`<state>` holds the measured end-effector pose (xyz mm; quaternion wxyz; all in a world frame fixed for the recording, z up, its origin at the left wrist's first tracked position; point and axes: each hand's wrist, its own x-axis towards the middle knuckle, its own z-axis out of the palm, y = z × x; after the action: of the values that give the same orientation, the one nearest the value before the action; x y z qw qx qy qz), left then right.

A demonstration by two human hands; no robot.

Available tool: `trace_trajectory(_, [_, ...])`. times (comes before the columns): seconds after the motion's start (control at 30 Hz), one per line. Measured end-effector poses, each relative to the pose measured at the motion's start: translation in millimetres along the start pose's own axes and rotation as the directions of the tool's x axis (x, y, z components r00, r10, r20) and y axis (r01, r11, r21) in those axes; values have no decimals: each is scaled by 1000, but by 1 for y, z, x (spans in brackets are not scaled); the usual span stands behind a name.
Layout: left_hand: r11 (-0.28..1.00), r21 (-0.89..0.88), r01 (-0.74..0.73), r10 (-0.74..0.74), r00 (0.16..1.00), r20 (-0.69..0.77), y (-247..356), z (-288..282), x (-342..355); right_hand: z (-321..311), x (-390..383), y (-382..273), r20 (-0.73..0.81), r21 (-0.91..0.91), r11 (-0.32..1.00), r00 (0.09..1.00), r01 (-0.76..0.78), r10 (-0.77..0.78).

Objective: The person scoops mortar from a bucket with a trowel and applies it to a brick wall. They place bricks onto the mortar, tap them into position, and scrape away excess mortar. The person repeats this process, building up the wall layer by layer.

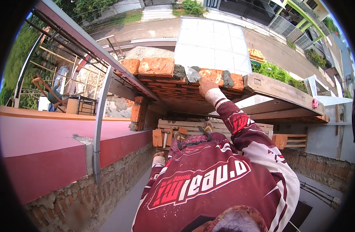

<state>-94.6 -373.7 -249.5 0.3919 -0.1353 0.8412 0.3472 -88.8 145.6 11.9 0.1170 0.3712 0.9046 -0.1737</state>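
Observation:
My right hand (207, 86) reaches over the top of a brick wall (173, 88), closed on a trowel. The trowel's pale metal blade (192, 75) rests at the mortar gap between two orange bricks; its handle is hidden in my fist. One brick (156, 66) lies left of the gap, beside a grey mortar lump (179, 72). Another mortar patch (227, 79) is at the right end of the other brick. My left hand (159, 154) hangs low at my side, near loose bricks (157, 137) on the planks; its fingers are too small to make out.
I stand on a wooden plank platform (185, 124) high above a street. A long timber beam (282, 89) continues the wall line to the right. A grey metal post (100, 116) and rebar stand left, by a pink wall (42, 150). A person (60, 79) is beyond, near scaffolding.

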Motion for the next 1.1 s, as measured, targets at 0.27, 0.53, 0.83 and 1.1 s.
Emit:
trace_trajectory(0.27, [969,-229,95,-99,995,-3,2,-29,-15,5,-41,45,1,-30,997,997,-73,73])
trace_trajectory(0.53, [984,-15,176,-177,982,-70,-41,16,-24,24,-94,56,-23,-94,993,998,64,-67])
trace_trajectory(0.83, [975,-207,78,-96,993,-75,-25,37,-17,8,-52,54,88,-151,986,995,67,-54])
trace_trajectory(1.1, [952,-254,172,-194,979,-67,-60,40,-22,33,-74,52,129,422,900,990,-110,61])
